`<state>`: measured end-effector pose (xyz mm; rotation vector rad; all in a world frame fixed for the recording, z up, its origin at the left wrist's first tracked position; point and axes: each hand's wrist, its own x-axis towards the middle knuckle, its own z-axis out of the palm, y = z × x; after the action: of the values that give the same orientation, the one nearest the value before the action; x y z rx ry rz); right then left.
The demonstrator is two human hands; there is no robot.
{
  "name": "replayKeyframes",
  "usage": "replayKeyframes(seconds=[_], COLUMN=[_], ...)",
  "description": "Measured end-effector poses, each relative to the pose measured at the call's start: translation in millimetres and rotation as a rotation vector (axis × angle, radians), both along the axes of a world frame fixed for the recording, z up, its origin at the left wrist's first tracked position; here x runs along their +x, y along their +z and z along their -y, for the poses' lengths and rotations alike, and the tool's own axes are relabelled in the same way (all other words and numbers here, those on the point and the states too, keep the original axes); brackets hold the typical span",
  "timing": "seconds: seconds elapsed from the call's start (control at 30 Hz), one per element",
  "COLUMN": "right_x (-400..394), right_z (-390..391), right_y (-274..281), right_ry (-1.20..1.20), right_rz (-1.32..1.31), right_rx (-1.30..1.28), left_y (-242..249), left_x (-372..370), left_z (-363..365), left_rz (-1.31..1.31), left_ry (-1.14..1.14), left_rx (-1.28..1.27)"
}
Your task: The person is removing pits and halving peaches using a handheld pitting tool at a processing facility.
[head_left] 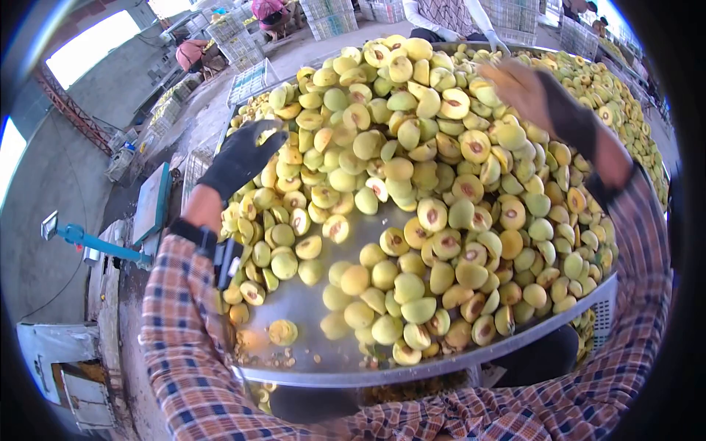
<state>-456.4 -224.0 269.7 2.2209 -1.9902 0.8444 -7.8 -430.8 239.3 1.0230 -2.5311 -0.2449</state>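
A large heap of halved yellow-green fruit point(441, 184), some halves showing brown pits, lies on a metal table point(294, 367). My left hand point(246, 151), in a dark glove, is over the left edge of the heap, its fingers curved and apart with nothing between them. At the upper right, my right hand point(518, 92) is blurred by motion over the fruit, with a dark covering around the wrist and palm. Its fingers are smeared, and whether it holds anything cannot be made out.
Across the table a person in white sleeves point(474, 18) works at the fruit. Stacked crates point(235, 40) and crouching people stand farther back. A blue scale point(151, 202) with a blue post is at the left. A perforated crate point(603, 312) sits by the table's right front edge.
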Motion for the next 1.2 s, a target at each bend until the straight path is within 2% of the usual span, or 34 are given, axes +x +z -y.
replayKeyframes(seconds=[0.03,0.1,0.17,0.23,0.27,0.3,0.37,0.4,0.43,0.47,0.5,0.6,0.63,0.67,0.7,0.73,0.77,0.8,0.83,0.87,0.93,0.97,1.0,1.03,1.07,1.1,1.13,1.17,1.2], right_x=[-16.1,-31.7,-34.6,-54.9,-34.0,-25.0,-56.1,-40.7,7.4,-2.5,0.8,81.0,111.1,137.2,157.1,162.4,161.4,154.7,151.0,157.2,161.7,161.2,155.2,154.8,135.1,106.5,67.8,29.4,-7.1], right_z=[50.3,133.8,205.5,275.9,268.0,276.7,325.0,316.6,273.3,285.4,284.5,273.0,268.0,248.7,225.0,200.6,178.6,169.9,164.3,151.2,127.7,121.5,121.1,121.6,125.6,151.9,196.2,240.1,282.2], right_y=[-2.3,-1.0,-1.7,-30.4,-25.5,-31.0,-55.3,-52.4,-30.9,-40.4,-48.3,-83.6,-98.6,-95.1,-91.5,-88.7,-84.9,-110.8,-138.6,-141.5,-124.4,-114.7,-111.3,-94.3,-83.0,-82.4,-82.8,-83.4,-83.2], right_ry=[0.032,-0.047,-0.259,-0.307,-0.373,-0.532,-0.316,-0.248,-0.268,-0.07,0.121,0.164,0.179,0.111,0.042,0.126,0.206,0.226,0.246,0.236,0.295,0.326,0.401,0.309,0.363,0.312,0.19,0.065,-0.058], right_rz=[-0.067,-0.111,-0.243,-0.324,-0.355,-0.38,-0.557,-0.537,-0.534,-0.326,-0.109,-0.493,-0.529,-0.542,-0.553,-0.515,-0.483,-0.364,-0.244,-0.27,-0.439,-0.526,-0.559,-0.629,-0.47,-0.445,-0.479,-0.51,-0.536], right_rx=[-0.143,-0.183,0.058,-0.023,0.056,0.052,0.113,0.128,0.256,0.195,0.138,0.208,0.312,0.406,0.504,0.526,0.543,0.464,0.386,0.424,0.517,0.56,0.51,0.524,0.33,0.215,0.176,0.144,0.12], left_y=[-10.3,-27.9,-47.4,-66.5,-76.7,-91.1,-132.7,-138.2,-144.1,-148.5,-148.5,-138.4,-147.8,-178.8,-199.7,-220.9,-221.1,-219.3,-203.7,-225.2,-229.6,-189.5,-121.5,-126.3,-115.9,-112.5,-87.6,-85.1,-94.8], left_x=[-8.5,-22.9,-26.9,-22.5,-20.8,-20.0,-10.7,-14.0,-16.8,-20.6,-17.1,-16.8,-21.5,-11.7,-8.2,-4.7,-10.7,-17.5,-17.6,-12.0,-3.7,-4.3,-17.6,-8.9,-2.9,-1.1,-2.0,-0.2,-0.7], left_z=[21.2,61.4,95.0,135.7,151.5,162.2,184.5,179.0,173.3,166.1,156.3,113.2,105.5,129.2,130.0,131.4,97.0,60.8,19.2,6.8,-16.2,-39.0,-71.3,-56.8,-39.4,0.4,3.4,26.7,54.5], left_rz=[-0.048,-0.01,-0.072,-0.182,-0.235,-0.314,0.004,-0.142,-0.309,-0.484,-0.508,-0.53,-0.46,-0.165,-0.127,-0.095,-0.198,-0.3,-0.27,-0.293,-0.063,0.189,0.087,-0.074,-0.048,-0.001,-0.058,-0.056,-0.102], left_ry=[0.042,0.235,0.374,0.4,0.413,0.304,0.127,0.196,0.259,0.315,0.281,0.165,0.159,-0.014,-0.125,-0.236,-0.276,-0.318,-0.35,-0.263,-0.289,-0.402,-0.414,-0.418,-0.384,-0.531,-0.311,-0.103,0.042], left_rx=[-0.151,-0.204,-0.185,0.029,0.141,0.12,-0.032,0.063,0.151,0.223,0.303,0.615,0.431,0.171,0.106,0.04,0.11,0.178,0.196,0.213,0.167,0.095,0.35,0.442,0.411,0.241,0.244,0.177,-0.048])
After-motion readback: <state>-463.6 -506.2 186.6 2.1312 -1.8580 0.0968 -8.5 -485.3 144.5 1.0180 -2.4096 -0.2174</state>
